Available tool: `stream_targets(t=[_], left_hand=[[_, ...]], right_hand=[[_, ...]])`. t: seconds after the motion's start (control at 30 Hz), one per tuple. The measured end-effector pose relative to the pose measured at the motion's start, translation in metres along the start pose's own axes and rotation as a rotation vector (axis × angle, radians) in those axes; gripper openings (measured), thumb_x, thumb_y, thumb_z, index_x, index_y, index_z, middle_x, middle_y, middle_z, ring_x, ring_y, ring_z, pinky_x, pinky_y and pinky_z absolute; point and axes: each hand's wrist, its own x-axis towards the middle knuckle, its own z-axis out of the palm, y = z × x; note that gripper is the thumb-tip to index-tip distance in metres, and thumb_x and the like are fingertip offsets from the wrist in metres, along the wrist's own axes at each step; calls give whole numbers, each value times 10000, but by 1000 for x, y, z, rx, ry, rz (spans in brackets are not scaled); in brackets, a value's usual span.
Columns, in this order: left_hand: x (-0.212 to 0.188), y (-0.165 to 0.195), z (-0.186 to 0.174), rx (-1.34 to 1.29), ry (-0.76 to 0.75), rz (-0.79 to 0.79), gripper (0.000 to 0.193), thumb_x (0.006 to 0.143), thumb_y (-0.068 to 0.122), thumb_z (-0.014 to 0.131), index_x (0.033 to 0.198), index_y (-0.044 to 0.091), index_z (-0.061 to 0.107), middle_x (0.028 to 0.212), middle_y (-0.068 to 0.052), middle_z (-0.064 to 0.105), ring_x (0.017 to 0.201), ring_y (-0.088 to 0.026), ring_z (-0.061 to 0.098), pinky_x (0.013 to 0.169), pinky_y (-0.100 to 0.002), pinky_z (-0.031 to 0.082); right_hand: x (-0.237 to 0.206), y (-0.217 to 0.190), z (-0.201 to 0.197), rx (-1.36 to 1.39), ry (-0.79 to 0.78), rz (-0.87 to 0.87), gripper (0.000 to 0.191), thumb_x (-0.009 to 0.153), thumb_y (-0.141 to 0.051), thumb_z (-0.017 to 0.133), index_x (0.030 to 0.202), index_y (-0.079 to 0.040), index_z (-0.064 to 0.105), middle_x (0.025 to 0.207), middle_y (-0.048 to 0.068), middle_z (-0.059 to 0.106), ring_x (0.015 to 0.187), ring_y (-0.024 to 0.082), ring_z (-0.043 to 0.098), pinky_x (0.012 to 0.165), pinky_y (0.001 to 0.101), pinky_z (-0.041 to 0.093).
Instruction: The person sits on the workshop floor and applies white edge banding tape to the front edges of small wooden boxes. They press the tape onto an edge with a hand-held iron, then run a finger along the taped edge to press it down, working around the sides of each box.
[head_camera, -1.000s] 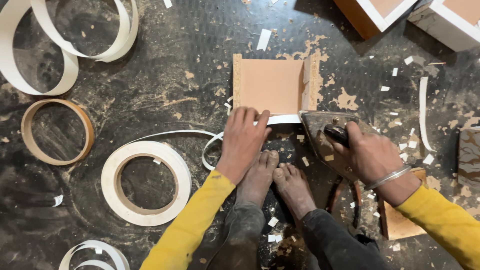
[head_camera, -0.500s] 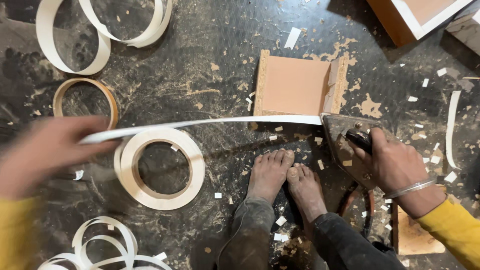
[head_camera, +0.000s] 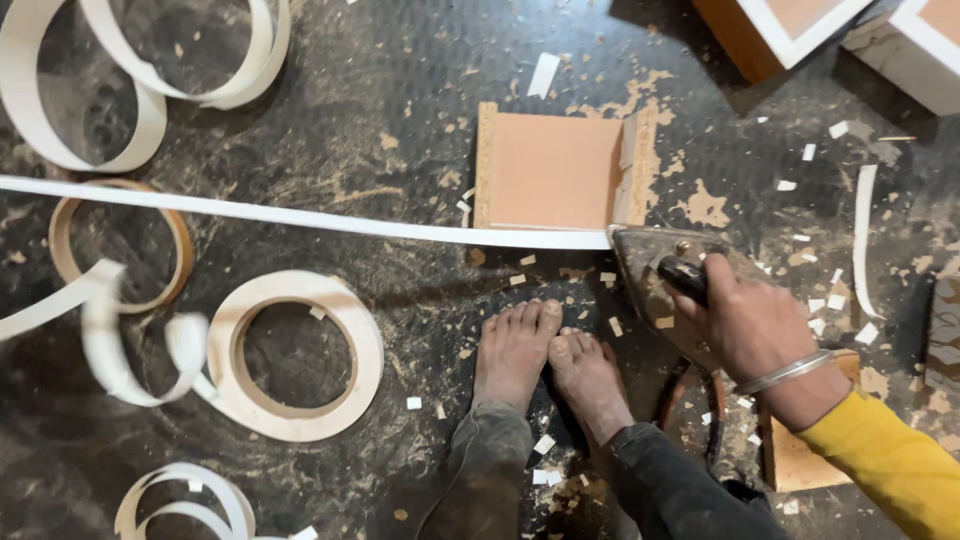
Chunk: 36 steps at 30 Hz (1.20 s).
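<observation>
Right hand (head_camera: 752, 322) closed around handle of iron (head_camera: 668, 290), on floor (head_camera: 400, 90) beside board (head_camera: 555, 170). White edge strip (head_camera: 300, 218) runs left from iron's tip. Left hand out of view.

The iron (head_camera: 665, 285) is dull, stained metal with a black plastic handle; the edging strip (head_camera: 300, 218) looks smooth, matt white plastic; the board (head_camera: 550, 170) shows a smooth pinkish face and rough chipboard edges; the floor (head_camera: 400, 100) is dark, gritty, dust-strewn.
</observation>
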Motion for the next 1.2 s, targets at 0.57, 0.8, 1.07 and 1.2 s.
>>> stream_targets(t=[0.57, 0.8, 1.07, 1.2], left_hand=[[107, -23, -133, -234, 282, 362, 314, 857, 263, 761, 1109, 80, 722, 1069, -62, 680, 1043, -259, 608, 889, -414, 478], [107, -17, -126, -106, 297, 369, 225, 814, 62, 727, 1038, 86, 720, 1032, -59, 667, 1043, -247, 612, 886, -386, 491], [129, -9, -124, -214, 152, 152, 248, 729, 14, 788, 952, 97, 720, 958, -88, 677, 972, -295, 630, 844, -411, 515], [121, -10, -127, -226, 183, 151, 223, 701, 85, 808, 907, 84, 722, 905, -77, 683, 928, -293, 636, 826, -429, 504]], right_hand=[[0, 1, -2, 1, 23, 5, 435, 972, -442, 609, 1051, -37, 472, 724, 249, 689, 655, 459, 699, 560, 542, 563], [-3, 1, -3, 31, 21, -2, 420, 960, -420, 609, 1079, -41, 473, 720, 245, 689, 646, 454, 702, 558, 542, 561], [-3, 1, -5, 28, -37, 17, 408, 984, -409, 601, 1042, -30, 463, 685, 225, 685, 592, 407, 702, 538, 505, 559], [-3, 1, -5, 32, -17, 12, 398, 976, -398, 607, 1042, -33, 463, 681, 224, 680, 588, 411, 695, 522, 510, 554]])
